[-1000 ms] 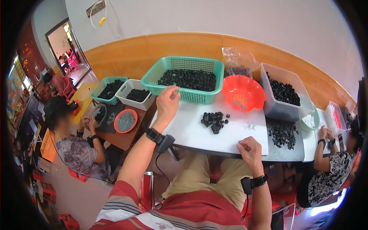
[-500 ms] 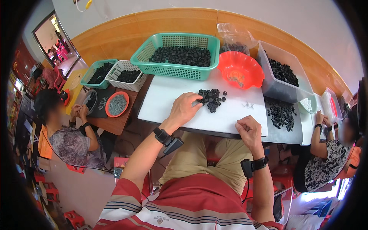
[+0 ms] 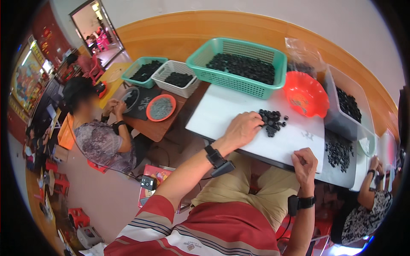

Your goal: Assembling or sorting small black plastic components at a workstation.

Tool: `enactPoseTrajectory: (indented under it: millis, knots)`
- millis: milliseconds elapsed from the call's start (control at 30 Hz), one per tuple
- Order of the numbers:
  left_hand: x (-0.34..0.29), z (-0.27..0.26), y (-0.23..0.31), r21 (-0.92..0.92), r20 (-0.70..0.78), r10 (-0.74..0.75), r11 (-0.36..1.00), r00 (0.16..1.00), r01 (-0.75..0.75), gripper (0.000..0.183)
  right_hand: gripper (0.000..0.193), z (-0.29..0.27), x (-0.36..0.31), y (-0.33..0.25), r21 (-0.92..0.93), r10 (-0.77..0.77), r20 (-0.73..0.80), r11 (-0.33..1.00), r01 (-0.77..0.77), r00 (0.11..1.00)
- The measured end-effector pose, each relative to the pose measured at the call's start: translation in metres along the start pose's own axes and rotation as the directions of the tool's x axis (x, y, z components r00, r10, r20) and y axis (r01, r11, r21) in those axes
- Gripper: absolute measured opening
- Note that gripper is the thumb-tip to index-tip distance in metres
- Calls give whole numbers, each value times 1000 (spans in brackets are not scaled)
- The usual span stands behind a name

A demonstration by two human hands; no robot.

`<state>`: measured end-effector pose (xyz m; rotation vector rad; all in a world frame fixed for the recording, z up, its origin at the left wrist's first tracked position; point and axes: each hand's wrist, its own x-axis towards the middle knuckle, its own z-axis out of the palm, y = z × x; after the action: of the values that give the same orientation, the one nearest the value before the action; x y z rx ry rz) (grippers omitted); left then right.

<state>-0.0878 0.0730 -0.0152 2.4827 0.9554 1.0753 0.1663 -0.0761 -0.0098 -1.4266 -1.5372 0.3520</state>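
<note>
On the white work surface (image 3: 213, 112) lies a loose heap of small black round caps (image 3: 271, 122). My left hand (image 3: 243, 129) reaches to the heap's left side, fingers bent and pinched at a black cap on its edge. Several caps sit just right of the fingertips. My right hand (image 3: 305, 165) rests at the front edge of the surface with its fingers curled in; whatever they hold, if anything, is hidden. Beyond it lie a few tiny metallic pieces (image 3: 307, 135), too small to name.
A green basket (image 3: 239, 83) of black parts stands behind the heap, beside a red scalloped bowl (image 3: 314, 104). Further right are a clear bin (image 3: 337, 119) and scattered black parts (image 3: 339, 154). One person (image 3: 104, 136) works at the left, another (image 3: 367, 209) at the right.
The whole view has swung left, so the table sits further right in it. My left hand stays by the heap and my right hand by the front edge.
</note>
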Motion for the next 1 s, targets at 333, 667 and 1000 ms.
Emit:
enactPoseTrajectory:
  millis: [333,667,1000]
  knots:
    - [-7,-3,2,37,-19,-30,999,999,31,14,6,2,1,-5,48,-3,41,999,1,999]
    - [-3,-7,1,-21,-8,-109,994,994,108,17,7,5,3,-1,82,37,13,996,-38,999]
    - [-2,-6,6,-16,39,-193,981,980,194,21,8,2,1,1,59,33,19,998,-34,999]
